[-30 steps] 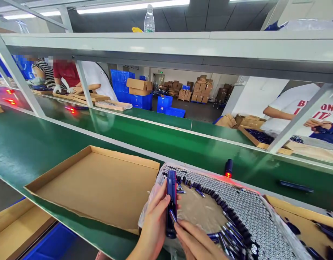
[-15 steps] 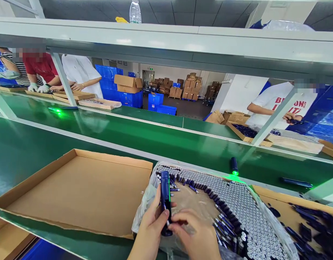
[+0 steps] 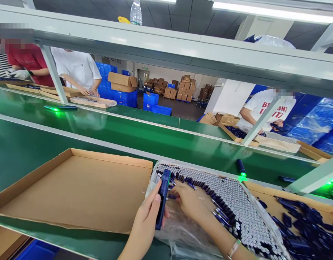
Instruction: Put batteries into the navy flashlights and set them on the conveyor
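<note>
My left hand (image 3: 148, 213) is wrapped round a dark blue tube-shaped device (image 3: 163, 198), held tilted with its slotted side showing. My right hand (image 3: 186, 198) reaches over the left part of a plastic-lined tray (image 3: 188, 236), its fingers bent and apart beside a few loose batteries (image 3: 171, 196). Whether its fingertips touch one is hard to see. Packed upright batteries (image 3: 247, 202) fill the tray's far and right sides, their silvery ends up. More batteries (image 3: 220, 213) lie on their sides along the inner edge of the packed ones.
A shallow cardboard tray (image 3: 82, 191) stands at left. At right, a cardboard box (image 3: 264, 189) holds dark blue plastic parts (image 3: 302, 220). Green-lit devices (image 3: 240, 168) lie on the green conveyor (image 3: 144, 131). Co-workers (image 3: 76, 70) stand across it; a white shelf beam (image 3: 166, 36) crosses above.
My right hand has left the device and moved up and left to the loose batteries. The left hand has turned the device slightly. The head view has shifted a little.
</note>
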`<state>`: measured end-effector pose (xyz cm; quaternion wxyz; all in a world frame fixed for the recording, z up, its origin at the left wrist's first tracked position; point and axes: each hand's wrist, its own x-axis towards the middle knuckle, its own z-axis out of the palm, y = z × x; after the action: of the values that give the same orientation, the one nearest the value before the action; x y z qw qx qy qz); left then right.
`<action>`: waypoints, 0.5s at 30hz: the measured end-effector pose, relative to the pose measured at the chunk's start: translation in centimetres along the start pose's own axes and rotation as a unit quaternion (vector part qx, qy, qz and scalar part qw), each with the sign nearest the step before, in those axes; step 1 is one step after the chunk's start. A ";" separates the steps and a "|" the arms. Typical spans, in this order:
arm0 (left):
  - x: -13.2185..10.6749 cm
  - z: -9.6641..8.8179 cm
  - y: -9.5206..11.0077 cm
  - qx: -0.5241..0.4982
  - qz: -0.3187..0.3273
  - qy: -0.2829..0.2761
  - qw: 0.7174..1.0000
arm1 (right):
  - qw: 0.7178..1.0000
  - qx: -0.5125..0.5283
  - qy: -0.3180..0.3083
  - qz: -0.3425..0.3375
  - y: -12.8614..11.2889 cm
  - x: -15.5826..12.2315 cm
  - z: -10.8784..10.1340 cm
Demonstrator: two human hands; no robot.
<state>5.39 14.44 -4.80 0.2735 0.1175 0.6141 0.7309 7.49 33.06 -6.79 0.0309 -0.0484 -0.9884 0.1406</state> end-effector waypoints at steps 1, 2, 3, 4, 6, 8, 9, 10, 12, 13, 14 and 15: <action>0.0 -0.3 0.1 -0.021 -0.008 0.004 1.000 | 1.000 0.017 -0.002 0.016 0.2 -0.4 -0.4; -0.1 -0.5 0.1 -0.035 -0.014 0.006 0.999 | 0.998 0.046 -0.002 0.034 0.4 -0.9 -0.9; -0.1 -0.6 0.1 -0.042 -0.018 0.004 0.999 | 0.995 0.085 0.002 0.054 0.4 -1.5 -1.5; -0.1 -0.7 0.1 -0.042 -0.020 0.000 0.999 | 0.989 0.131 0.013 0.067 0.2 -2.0 -2.1; -0.1 -0.7 0.0 -0.021 -0.025 -0.009 0.999 | 0.974 0.214 0.059 0.051 -0.6 -3.0 -3.1; -0.1 -0.4 0.0 0.005 -0.031 -0.008 0.999 | 0.957 0.258 0.121 -0.047 -2.0 -3.7 -3.7; -0.2 -0.2 0.1 0.014 -0.034 -0.003 0.999 | 0.946 0.265 0.150 -0.111 -2.7 -3.9 -3.8; -0.2 0.0 0.2 0.016 -0.036 0.003 0.999 | 0.934 0.262 0.173 -0.172 -3.4 -4.0 -3.8; -0.3 0.4 0.5 0.000 -0.046 0.011 0.999 | 0.916 0.239 0.201 -0.250 -4.4 -4.0 -3.6; -0.4 0.5 0.6 -0.016 -0.056 0.011 0.998 | 0.913 0.223 0.209 -0.269 -4.7 -3.9 -3.5; -0.5 0.7 0.8 -0.036 -0.070 0.008 0.997 | 0.913 0.208 0.215 -0.277 -4.9 -3.9 -3.3; -0.6 0.8 1.0 -0.058 -0.084 0.004 0.995 | 0.912 0.198 0.219 -0.284 -5.0 -3.8 -3.1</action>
<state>6.05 14.66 -3.57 0.3383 0.0467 0.5797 0.7398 11.07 28.78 -2.56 0.2939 0.2118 -0.8810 0.3043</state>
